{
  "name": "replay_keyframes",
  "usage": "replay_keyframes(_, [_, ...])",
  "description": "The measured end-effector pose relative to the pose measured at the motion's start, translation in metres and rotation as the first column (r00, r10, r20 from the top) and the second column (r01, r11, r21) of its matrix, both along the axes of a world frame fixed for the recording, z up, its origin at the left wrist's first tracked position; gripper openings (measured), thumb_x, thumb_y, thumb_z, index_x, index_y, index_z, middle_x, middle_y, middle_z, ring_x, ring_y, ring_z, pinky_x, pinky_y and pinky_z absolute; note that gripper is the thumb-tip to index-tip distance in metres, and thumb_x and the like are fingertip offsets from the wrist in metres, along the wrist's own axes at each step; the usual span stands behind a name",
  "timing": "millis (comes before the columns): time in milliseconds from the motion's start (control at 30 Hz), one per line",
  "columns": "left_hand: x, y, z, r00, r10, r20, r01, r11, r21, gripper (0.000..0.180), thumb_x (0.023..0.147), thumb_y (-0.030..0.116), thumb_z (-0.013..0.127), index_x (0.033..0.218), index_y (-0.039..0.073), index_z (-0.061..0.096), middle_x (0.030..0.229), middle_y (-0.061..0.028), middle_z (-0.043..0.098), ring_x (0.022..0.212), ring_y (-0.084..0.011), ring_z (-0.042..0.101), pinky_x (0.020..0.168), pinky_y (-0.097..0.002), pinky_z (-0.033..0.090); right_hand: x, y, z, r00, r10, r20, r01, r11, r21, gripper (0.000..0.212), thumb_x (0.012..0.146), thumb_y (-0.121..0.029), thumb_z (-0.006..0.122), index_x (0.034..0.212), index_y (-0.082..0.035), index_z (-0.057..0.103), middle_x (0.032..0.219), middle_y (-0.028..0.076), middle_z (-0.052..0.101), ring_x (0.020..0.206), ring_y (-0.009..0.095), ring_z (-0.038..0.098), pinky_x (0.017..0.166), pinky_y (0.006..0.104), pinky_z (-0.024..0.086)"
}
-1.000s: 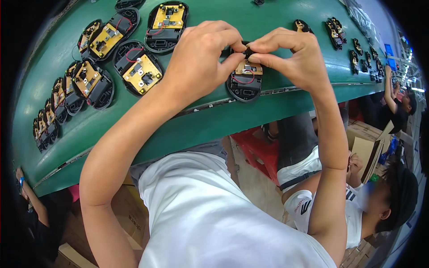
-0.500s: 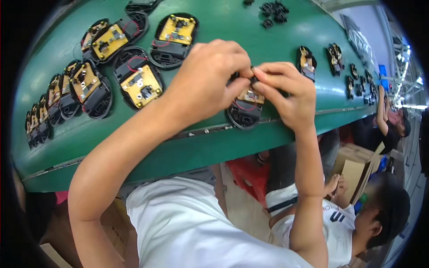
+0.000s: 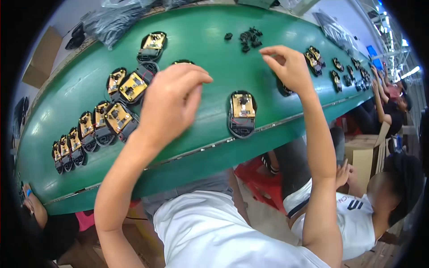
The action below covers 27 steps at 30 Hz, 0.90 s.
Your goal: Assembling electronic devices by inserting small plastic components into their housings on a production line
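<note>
In front of me on the green table lies a black mouse base [image 3: 242,114] with a tan circuit board, touched by neither hand. To its left, my left hand [image 3: 175,96] hovers with fingers bent and thumb apart, holding nothing I can see. It partly covers other mouse bases, among them one base [image 3: 134,87] beside the wrist side. My right hand [image 3: 286,64] is raised over the table right of the middle, thumb and forefinger slightly apart. Its fingertips are nearest to a pile of small black parts [image 3: 250,38]. Beneath that hand another mouse base [image 3: 284,88] is mostly hidden.
A row of mouse bases [image 3: 76,145] runs along the left of the green table [image 3: 201,134]. More bases [image 3: 315,60] lie at the right. Grey plastic bags [image 3: 116,20] rest at the far edge. A co-worker in a white shirt [image 3: 353,219] sits close on my right.
My hands have come apart and let go of the mouse base, which now lies uncovered. The left hand moved left, the right toward the black parts. The whole view has shifted.
</note>
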<state>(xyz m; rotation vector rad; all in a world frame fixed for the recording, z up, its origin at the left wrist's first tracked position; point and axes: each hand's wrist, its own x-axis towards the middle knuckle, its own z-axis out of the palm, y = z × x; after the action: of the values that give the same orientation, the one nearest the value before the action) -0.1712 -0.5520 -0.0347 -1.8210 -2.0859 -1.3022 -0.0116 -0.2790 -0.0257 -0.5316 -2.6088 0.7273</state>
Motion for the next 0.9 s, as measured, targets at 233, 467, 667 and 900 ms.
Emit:
replay_keyframes(233, [0.005,0.015,-0.007,0.985,-0.152,-0.079,0.146,0.987,-0.072,0.018,0.084,0.001,0.07,0.102,0.004,0.071,0.104,-0.0117,0.07,0.101,-0.0329,0.066,0.089,-0.041,0.052,0.018,-0.059,0.015,0.968,0.251,0.008,-0.25,0.965,-0.076,0.023,0.083,-0.013,0.078,0.104,-0.005,0.075,0.101,0.009,0.072,0.085,0.02,0.068,0.072,0.0322,0.054])
replay_keyframes(467, [0.03,0.049,-0.023,0.983,-0.182,-0.037,0.178,0.98,-0.09,0.022,0.081,0.008,0.076,0.102,0.003,0.071,0.105,-0.0113,0.069,0.099,-0.0326,0.065,0.087,-0.042,0.052,0.033,-0.074,-0.006,0.989,0.145,0.022,-0.143,0.987,-0.078,0.026,0.08,-0.015,0.081,0.103,-0.006,0.075,0.103,0.008,0.069,0.086,0.02,0.065,0.071,0.0318,0.052])
replay_keyframes(667, [0.028,0.056,-0.043,0.99,-0.126,0.068,0.129,0.99,-0.052,0.017,0.078,0.009,0.078,0.093,0.003,0.072,0.101,-0.0091,0.067,0.096,-0.031,0.064,0.082,-0.0415,0.051,0.025,-0.069,-0.01,0.987,0.146,-0.065,-0.156,0.966,-0.206,0.024,0.08,-0.011,0.079,0.103,-0.004,0.075,0.104,0.007,0.07,0.087,0.016,0.065,0.07,0.0285,0.051])
replay_keyframes(900, [0.037,0.052,-0.051,0.995,-0.099,-0.016,0.098,0.995,-0.017,0.015,0.078,0.01,0.072,0.093,0.007,0.07,0.102,-0.0068,0.066,0.097,-0.0284,0.063,0.079,-0.0421,0.047,0.016,-0.039,0.021,0.961,0.197,0.191,0.0,0.695,-0.719,0.017,0.087,-0.017,0.07,0.093,-0.001,0.068,0.083,0.007,0.071,0.07,0.009,0.063,0.059,0.0235,0.047])
